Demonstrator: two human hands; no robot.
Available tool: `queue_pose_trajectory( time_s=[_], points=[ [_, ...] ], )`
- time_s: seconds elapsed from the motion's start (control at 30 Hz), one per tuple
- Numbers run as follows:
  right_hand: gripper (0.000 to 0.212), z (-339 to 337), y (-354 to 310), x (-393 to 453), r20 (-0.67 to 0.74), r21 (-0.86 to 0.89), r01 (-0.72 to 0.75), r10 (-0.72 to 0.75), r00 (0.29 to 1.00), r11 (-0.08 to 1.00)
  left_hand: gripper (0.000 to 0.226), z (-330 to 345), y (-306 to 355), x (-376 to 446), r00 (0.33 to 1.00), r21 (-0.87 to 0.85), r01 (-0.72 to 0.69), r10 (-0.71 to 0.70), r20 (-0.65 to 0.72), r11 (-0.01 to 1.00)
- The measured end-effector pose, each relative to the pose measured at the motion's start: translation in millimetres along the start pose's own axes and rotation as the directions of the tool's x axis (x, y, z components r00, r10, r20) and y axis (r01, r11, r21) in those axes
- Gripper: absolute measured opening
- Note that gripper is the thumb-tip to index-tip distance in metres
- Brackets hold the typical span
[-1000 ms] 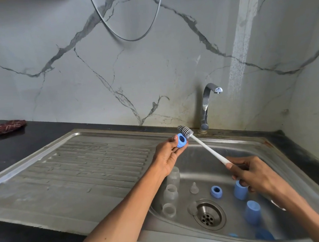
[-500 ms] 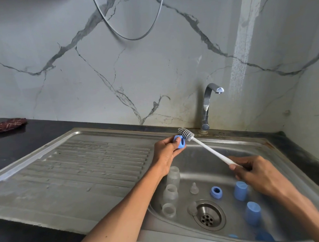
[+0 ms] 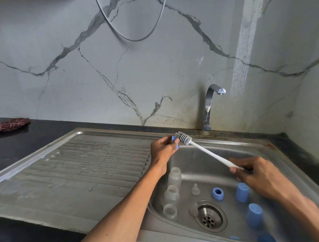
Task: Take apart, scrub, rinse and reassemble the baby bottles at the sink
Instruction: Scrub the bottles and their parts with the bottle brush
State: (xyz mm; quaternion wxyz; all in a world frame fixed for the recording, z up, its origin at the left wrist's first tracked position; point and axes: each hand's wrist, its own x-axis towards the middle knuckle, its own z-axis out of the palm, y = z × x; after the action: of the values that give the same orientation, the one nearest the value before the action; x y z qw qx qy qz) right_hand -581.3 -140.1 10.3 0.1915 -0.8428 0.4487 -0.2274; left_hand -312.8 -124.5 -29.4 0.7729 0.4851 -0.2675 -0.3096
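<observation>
My left hand pinches a blue bottle ring above the sink's back left corner; fingers hide most of it. My right hand grips the white handle of a bottle brush, whose grey bristle head lies against the ring. In the steel basin stand three clear bottle bodies along the left wall. Two clear teats lie near the drain. A second blue ring and blue caps sit to the right.
A ribbed steel draining board spreads left of the basin. The chrome tap stands behind the sink, with no water running. A dark red cloth lies on the black counter at far left. A marble wall rises behind.
My left hand has turned the blue ring so less of it shows. The brush head has slid left along it, and my right hand has shifted slightly up and left.
</observation>
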Motion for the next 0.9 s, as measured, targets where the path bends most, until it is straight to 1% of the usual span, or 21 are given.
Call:
queue_pose_trajectory(
  time_s=[0.13,0.2,0.27,0.33,0.4,0.47,0.57,0.63,0.77,0.83,0.9],
  points=[
    [0.037,0.8,0.3,-0.4,-0.010,-0.014,-0.006,0.006,1.000,1.000,0.021,0.9,-3.7,-5.2,0.996,0.063,-0.022,0.016,0.084,0.998],
    [0.037,-1.3,1.2,-0.2,-0.027,-0.013,-0.013,0.013,1.000,1.000,0.023,8.6,-4.6,-8.8,0.995,0.067,-0.043,0.036,0.097,0.997],
    [0.037,-2.9,1.9,0.3,-0.030,0.000,-0.009,0.009,1.000,1.000,0.023,12.4,-1.4,-9.0,0.998,0.019,-0.029,0.028,0.062,0.999],
    [0.037,-2.4,1.9,0.6,-0.013,0.012,-0.002,0.002,1.000,1.000,0.025,7.7,1.7,-3.7,1.000,-0.061,0.003,-0.003,-0.005,0.998],
    [0.037,0.1,2.4,0.5,0.000,0.017,0.002,-0.002,1.000,1.000,0.020,-0.3,3.9,-1.5,0.999,-0.104,0.026,-0.029,-0.030,0.994],
    [0.036,2.1,3.3,1.5,0.001,0.012,0.002,-0.002,1.000,1.000,0.019,-3.2,3.9,-4.4,0.999,-0.103,0.046,-0.046,0.006,0.994],
    [0.035,1.4,3.4,2.6,-0.014,-0.001,-0.002,0.002,1.000,1.000,0.028,6.2,0.0,-13.9,0.993,-0.066,0.080,-0.074,0.093,0.995],
    [0.036,-0.1,4.3,3.2,-0.024,0.000,0.002,-0.002,1.000,1.000,0.025,15.6,-0.6,-16.9,0.991,-0.070,0.094,-0.086,0.103,0.993],
    [0.035,0.1,8.3,5.2,0.006,0.042,0.014,-0.014,1.000,0.999,0.006,13.0,2.8,-10.1,0.991,-0.193,0.129,-0.131,0.003,0.973],
    [0.034,2.7,8.5,4.4,0.042,0.031,0.028,-0.029,0.999,0.999,0.007,2.4,3.7,-3.3,0.985,-0.276,0.143,-0.164,-0.054,0.950],
    [0.033,6.9,6.6,2.3,0.088,-0.042,0.042,-0.038,0.995,0.998,0.011,-6.5,4.7,1.6,0.981,-0.307,0.139,-0.172,-0.085,0.942]
  ],
)
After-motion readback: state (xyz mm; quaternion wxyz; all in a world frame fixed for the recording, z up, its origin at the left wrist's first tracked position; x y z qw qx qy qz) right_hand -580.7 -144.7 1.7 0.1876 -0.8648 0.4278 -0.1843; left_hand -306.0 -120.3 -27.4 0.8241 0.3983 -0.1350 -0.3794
